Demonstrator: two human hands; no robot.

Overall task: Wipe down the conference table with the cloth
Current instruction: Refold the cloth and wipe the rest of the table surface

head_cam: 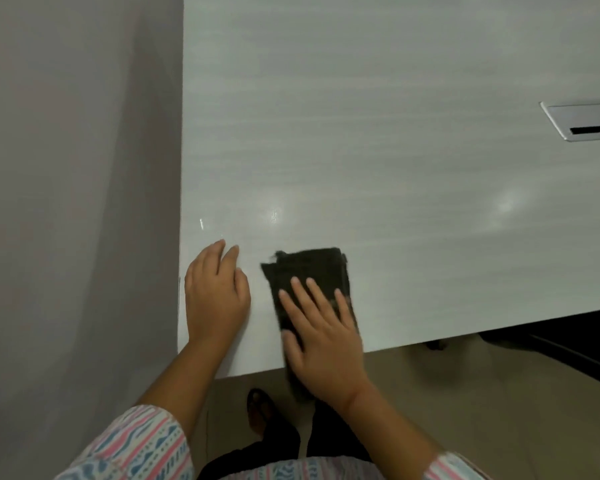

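Wiping step, at the near-left corner of the desk (395, 140). The dark folded cloth (309, 268) lies flat on the desk close to the near edge, with its near end hanging off the edge under the wrist. Right hand (321, 327) is released, not clenched: fingers straight and spread, pressing down on the cloth's near half, nothing pinched. Left hand (215, 292) lies flat on bare desk just beside the cloth, at the corner by the wall (66, 168), fingers straight, grasping nothing; reads as a brace. To do this well, load through the palm rather than the fingertips so the whole fold makes contact. Pull the overhanging end back onto the desk, otherwise that part does no work and may drag the cloth off the edge. The cloth's far half is unweighted, so on a push stroke it could curl or bunch; shift the hand toward the middle. Use straight overlapping passes from the wall side outward, and lift the left hand clear so the strip under it gets covered too. Shiny patch (276, 213) just beyond the hands: cannot tell glare from residue, so give it a pass. A large area lies beyond reach from here; how much is already clean cannot be judged. Cable hatch (589, 124) at far right is well apart; wipe around its rim and don't snag the cloth in the slot.
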